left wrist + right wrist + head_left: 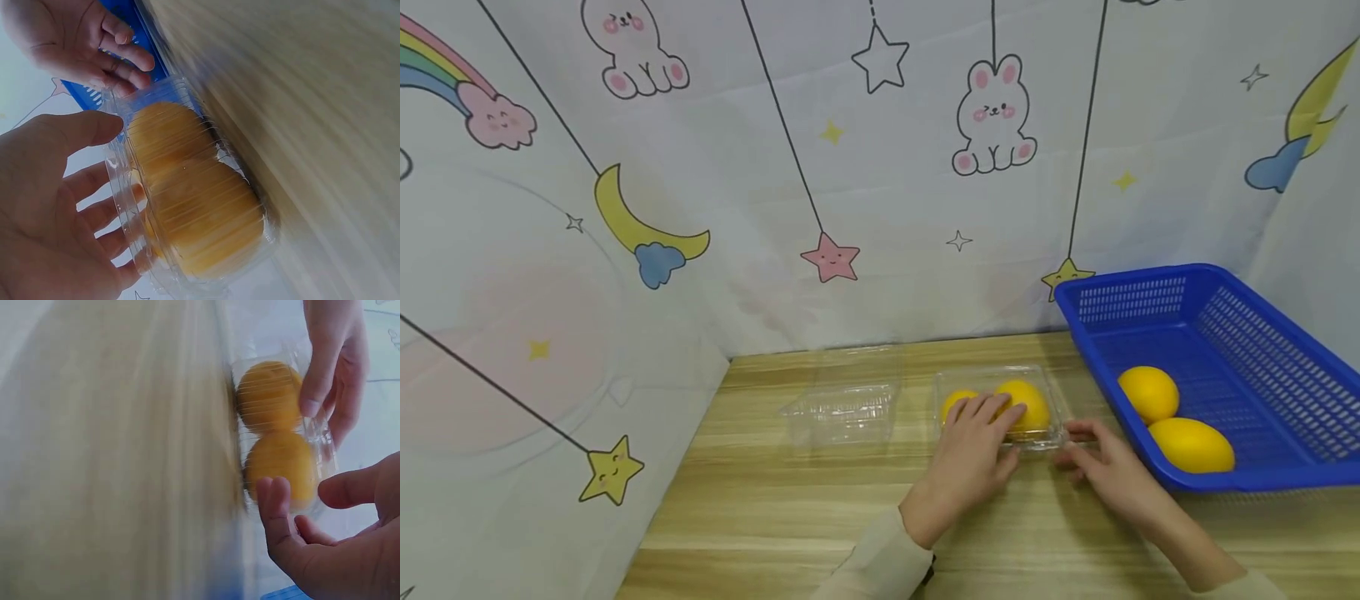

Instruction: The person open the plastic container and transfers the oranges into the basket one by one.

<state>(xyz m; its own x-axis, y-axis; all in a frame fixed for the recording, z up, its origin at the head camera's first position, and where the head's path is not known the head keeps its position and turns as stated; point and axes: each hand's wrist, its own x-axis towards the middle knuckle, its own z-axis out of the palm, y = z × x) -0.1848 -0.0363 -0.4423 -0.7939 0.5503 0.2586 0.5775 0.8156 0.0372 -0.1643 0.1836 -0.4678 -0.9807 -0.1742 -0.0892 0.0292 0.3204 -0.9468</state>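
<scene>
A clear plastic clamshell box sits on the wooden table with its lid down over yellow fruits. Two show through the plastic, a larger one on the right and another on the left, partly behind fingers. Spread across the top of the lid is my left hand, its thumb along the front rim in the left wrist view. My right hand is at the box's front right corner, fingers loosely bent and fingertips right at the rim. In the right wrist view its thumb stands apart from the fingers.
A blue slotted basket stands at the right, close beside my right hand, with two yellow fruits inside. Left of the box is another clear clamshell, its lid raised. A printed cloth hangs behind the table.
</scene>
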